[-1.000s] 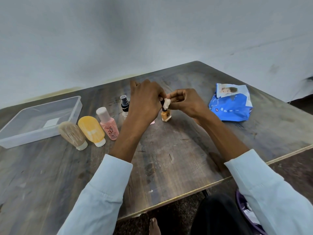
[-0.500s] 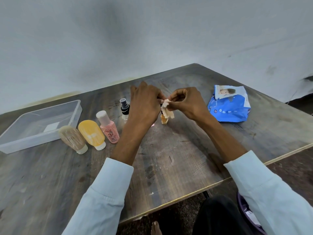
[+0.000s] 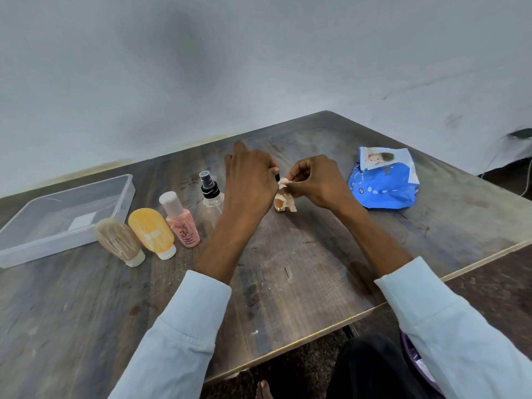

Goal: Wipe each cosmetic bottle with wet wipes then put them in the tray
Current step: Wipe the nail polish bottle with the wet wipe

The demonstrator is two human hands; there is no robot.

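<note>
A small amber bottle (image 3: 279, 203) with a black cap stands at mid-table. My left hand (image 3: 250, 182) pinches its cap from above. My right hand (image 3: 316, 181) pinches a crumpled wet wipe (image 3: 288, 194) draped against the bottle's side, hiding most of it. To the left stand a clear spray bottle (image 3: 211, 197), a pink bottle (image 3: 181, 220), a yellow tube (image 3: 152, 233) and a beige tube (image 3: 119, 241). The clear plastic tray (image 3: 126, 194) sits at far left, holding no bottles.
A blue wet-wipes pack (image 3: 384, 182) lies to the right of my hands. The wooden table (image 3: 288, 283) has its front edge close to my lap, and a white wall runs behind it.
The wipe has slid down from the bottle's cap to cover its body. My hands stay in nearly the same place.
</note>
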